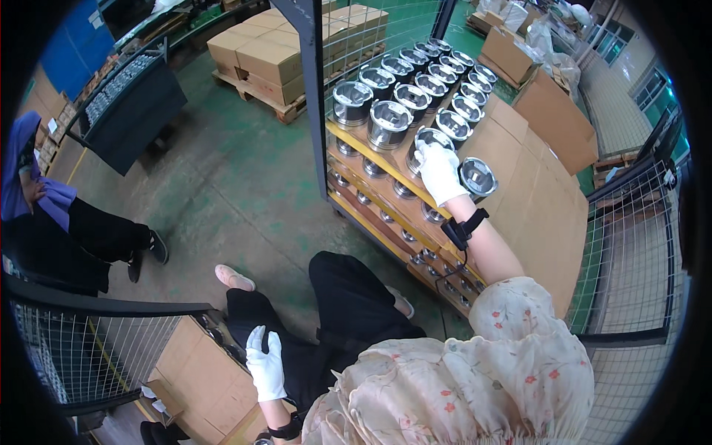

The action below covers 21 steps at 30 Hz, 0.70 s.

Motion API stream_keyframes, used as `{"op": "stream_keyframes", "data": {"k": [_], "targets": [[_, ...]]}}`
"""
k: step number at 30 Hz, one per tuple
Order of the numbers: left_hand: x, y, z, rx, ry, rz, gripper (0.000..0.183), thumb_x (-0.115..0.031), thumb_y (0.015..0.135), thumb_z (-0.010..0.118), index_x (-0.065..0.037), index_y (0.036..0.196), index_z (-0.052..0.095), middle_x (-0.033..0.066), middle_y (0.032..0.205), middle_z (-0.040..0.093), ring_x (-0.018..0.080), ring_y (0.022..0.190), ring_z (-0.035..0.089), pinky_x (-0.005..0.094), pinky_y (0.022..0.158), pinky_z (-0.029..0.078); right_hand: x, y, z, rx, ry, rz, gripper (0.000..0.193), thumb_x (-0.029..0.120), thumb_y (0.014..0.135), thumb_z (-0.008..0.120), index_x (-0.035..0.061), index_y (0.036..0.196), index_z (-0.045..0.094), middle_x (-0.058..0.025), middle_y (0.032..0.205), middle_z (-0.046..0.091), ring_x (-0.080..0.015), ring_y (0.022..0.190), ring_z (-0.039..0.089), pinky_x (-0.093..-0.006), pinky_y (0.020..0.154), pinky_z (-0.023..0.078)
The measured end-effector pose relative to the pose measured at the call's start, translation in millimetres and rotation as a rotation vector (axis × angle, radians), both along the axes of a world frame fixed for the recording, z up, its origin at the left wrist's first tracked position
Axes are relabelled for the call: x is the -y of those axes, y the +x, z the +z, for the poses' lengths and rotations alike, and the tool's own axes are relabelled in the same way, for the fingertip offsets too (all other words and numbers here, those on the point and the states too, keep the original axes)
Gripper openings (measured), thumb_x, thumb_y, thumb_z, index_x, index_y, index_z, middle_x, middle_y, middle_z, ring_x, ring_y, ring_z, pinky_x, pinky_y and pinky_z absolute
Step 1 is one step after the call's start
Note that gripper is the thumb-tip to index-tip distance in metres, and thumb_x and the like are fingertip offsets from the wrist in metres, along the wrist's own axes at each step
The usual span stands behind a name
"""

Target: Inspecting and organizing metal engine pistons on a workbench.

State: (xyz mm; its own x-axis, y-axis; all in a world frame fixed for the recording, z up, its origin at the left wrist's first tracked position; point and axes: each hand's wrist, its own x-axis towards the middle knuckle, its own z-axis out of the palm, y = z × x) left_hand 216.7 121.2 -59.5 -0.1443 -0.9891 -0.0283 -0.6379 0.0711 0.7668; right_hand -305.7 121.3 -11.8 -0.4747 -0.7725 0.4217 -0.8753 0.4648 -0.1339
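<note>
My gloved right hand reaches across to the rack, its fingers closed around the near side of a silvery engine piston. That piston stands upright at the near end of the rows. Just right of the hand, another piston stands on the cardboard sheet, slightly apart from the others. Rows of pistons with shiny tops and dark sides stretch away behind. Low at the left, my gloved left hand hangs beside my leg, its thumb and fingers apart and nothing in it.
The rack's dark post rises left of the pistons. Lower layers hold more pistons. A second mesh cart with cardboard stands lower left. A person stands far left. Cartons sit on a pallet behind.
</note>
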Motion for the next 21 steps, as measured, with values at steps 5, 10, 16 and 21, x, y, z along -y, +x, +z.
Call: {"op": "stream_keyframes", "data": {"k": [5, 10, 16, 21], "targets": [[7.1, -6.0, 7.2, 0.055, 0.006, -0.023, 0.032, -0.02, 0.089, 0.067, 0.002, 0.113, 0.064, 0.015, 0.12, 0.063, 0.0263, 0.105, 0.064, 0.0337, 0.091, 0.049, 1.2, 8.7, 10.2, -0.06, 0.01, 0.023, 0.024, 0.013, 0.085, 0.054, 0.0064, 0.106, 0.063, -0.0159, 0.084, 0.065, -0.0329, 0.078, 0.064, -0.0445, 0.067, 0.05], [11.3, -28.0, 15.5, 0.08, -0.015, -0.099, 0.032, -0.022, 0.089, 0.067, 0.002, 0.111, 0.065, 0.0156, 0.119, 0.063, 0.0282, 0.106, 0.063, 0.0356, 0.092, 0.048, 0.8, 6.3, 8.6, -0.094, -0.027, 0.027, 0.023, 0.013, 0.084, 0.055, 0.0064, 0.105, 0.063, -0.0152, 0.083, 0.065, -0.0321, 0.078, 0.064, -0.0439, 0.066, 0.05], [9.6, -37.4, 15.5, 0.106, -0.073, -0.174, 0.032, -0.022, 0.089, 0.067, 0.001, 0.111, 0.066, 0.0186, 0.117, 0.063, 0.0311, 0.103, 0.063, 0.0373, 0.09, 0.049, 12.1, 10.2, 15.7, -0.051, 0.027, 0.002, 0.02, 0.012, 0.084, 0.053, 0.0063, 0.1, 0.063, -0.0151, 0.084, 0.065, -0.0319, 0.079, 0.064, -0.0439, 0.066, 0.051], [7.1, -32.1, 17.2, 0.146, -0.031, -0.137, 0.033, -0.022, 0.089, 0.067, 0.002, 0.111, 0.066, 0.0174, 0.118, 0.063, 0.0303, 0.105, 0.063, 0.0363, 0.092, 0.048, 6.8, -21.4, 40.2, -0.283, -0.065, -0.036, 0.021, 0.018, 0.088, 0.05, 0.0067, 0.09, 0.067, -0.0139, 0.086, 0.067, -0.0323, 0.083, 0.065, -0.0437, 0.07, 0.052]]}}
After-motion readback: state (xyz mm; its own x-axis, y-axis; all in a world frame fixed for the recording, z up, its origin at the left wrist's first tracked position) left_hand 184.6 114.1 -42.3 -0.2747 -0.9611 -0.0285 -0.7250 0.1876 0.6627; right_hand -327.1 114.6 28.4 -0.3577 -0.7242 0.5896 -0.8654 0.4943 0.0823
